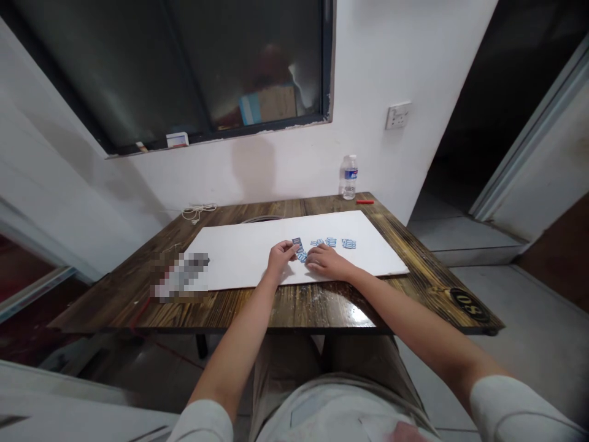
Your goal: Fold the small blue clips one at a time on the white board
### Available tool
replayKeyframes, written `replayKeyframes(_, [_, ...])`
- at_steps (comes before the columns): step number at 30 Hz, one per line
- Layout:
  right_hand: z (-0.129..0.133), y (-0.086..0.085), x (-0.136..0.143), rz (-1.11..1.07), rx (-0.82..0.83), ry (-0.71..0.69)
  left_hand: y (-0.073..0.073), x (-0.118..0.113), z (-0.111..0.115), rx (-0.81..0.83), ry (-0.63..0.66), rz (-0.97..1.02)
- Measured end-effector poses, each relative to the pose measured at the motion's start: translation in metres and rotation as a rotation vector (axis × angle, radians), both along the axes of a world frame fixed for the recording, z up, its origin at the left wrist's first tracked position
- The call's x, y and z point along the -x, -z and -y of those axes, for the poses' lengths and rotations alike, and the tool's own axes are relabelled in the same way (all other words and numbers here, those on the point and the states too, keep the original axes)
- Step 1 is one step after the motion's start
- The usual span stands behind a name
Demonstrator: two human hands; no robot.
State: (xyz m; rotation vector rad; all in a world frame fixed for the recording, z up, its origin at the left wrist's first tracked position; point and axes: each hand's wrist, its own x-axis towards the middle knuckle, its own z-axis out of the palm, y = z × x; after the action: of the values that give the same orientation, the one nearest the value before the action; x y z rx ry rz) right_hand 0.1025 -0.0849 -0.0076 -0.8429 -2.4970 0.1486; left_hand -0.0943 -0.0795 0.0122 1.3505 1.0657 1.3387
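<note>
Between the thumb and fingers of my left hand point(280, 258) is a small dark sheet with blue rectangles point(297, 242), held upright just above the white board point(243, 245). Close by on the right, my right hand point(327, 261) rests low over the board with its fingers bent and together. Its fingertips meet a cluster of small blue-and-white pieces point(302, 256); whether one is pinched there is too small to tell. Beyond the right hand lie a loose group of like pieces point(316, 243), a small stack point(331, 242) and another bunch point(349, 244).
The board lies on a dark wooden table point(442, 307). A water bottle point(350, 178) and a red pen-like stick point(365, 202) are at the back right. White cord point(197, 212) lies at the back left; a blurred-out object point(184, 276) covers the board's left corner. A wall stands behind.
</note>
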Motion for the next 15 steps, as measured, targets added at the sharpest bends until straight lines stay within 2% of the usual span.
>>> replayKeyframes(4, [-0.0008, 0.0045, 0.0002, 0.003, -0.019, 0.048, -0.0001, 0.0000, 0.0003, 0.023, 0.001, -0.001])
replayKeyframes(11, [0.0058, 0.0025, 0.0002, 0.100, 0.019, -0.058, -0.0006, -0.0006, 0.0010, 0.020, -0.004, 0.013])
replayKeyframes(15, [0.0072, 0.0078, 0.0053, 0.184, 0.086, 0.016, -0.0009, -0.0010, 0.0016, 0.017, 0.011, 0.006])
